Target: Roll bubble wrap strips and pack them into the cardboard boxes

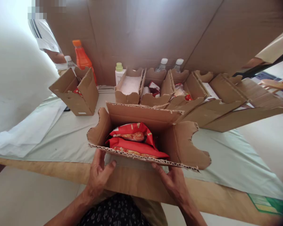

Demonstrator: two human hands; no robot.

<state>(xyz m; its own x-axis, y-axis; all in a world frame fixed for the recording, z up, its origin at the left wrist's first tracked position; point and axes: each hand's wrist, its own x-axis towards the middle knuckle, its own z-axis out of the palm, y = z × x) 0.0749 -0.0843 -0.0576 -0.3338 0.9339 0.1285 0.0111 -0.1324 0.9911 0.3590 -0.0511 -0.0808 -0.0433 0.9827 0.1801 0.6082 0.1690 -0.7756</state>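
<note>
An open-topped cardboard box (pixel 186 147) is between my hands at the front of the table, tilted so that I look down into it. Two red snack packets (pixel 135 146) lie inside, toward its left side. My left hand (pixel 99 172) grips the box at its near left, with the thumb on the near wall and the fingers partly hidden below. At the near right my right hand (pixel 171 180) holds the same box, its thumb against the near wall and its other fingers mostly out of sight.
Several cardboard boxes (pixel 129 97) with goods stand in a row behind. A separate box (pixel 85 97) stands at left by an orange bottle (pixel 82 56). Clear plastic sheeting (pixel 35 125) lies far left. Cardboard panels (pixel 141 37) wall the back; people show at both sides.
</note>
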